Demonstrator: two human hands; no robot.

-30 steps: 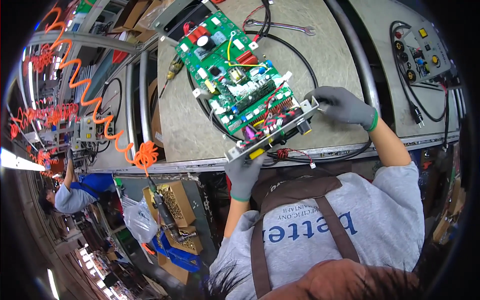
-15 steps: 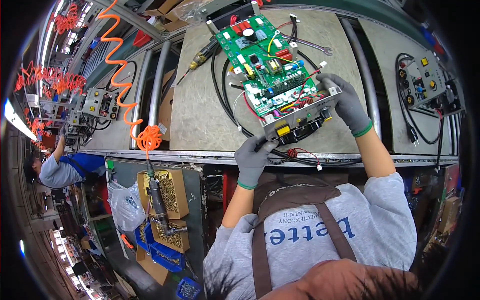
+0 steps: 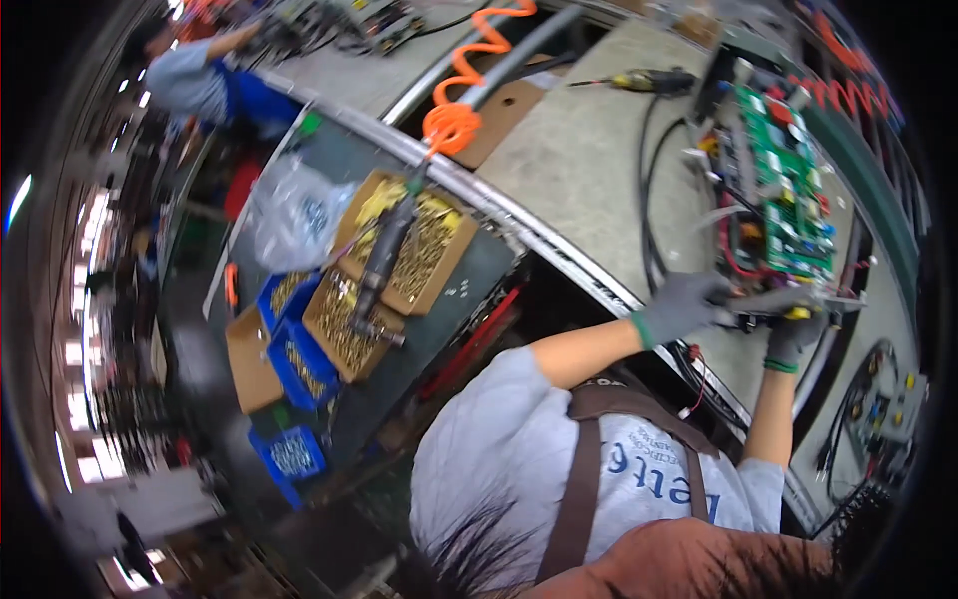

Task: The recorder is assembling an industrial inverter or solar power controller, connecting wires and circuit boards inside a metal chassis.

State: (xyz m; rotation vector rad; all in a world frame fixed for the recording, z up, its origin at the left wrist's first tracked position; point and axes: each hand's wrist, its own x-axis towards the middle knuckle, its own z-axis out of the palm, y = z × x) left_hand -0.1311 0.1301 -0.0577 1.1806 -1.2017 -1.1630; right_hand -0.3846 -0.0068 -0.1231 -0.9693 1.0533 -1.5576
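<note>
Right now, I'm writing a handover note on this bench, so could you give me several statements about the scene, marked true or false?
1. The left hand wears a grey glove. True.
2. The circuit board is red. False: it is green.
3. The coiled hose is orange. True.
4. The right hand holds the screwdriver. False: it is at the front panel; the screwdriver lies on the bench.
5. The clear plastic bag lies beside a cardboard box. True.
</note>
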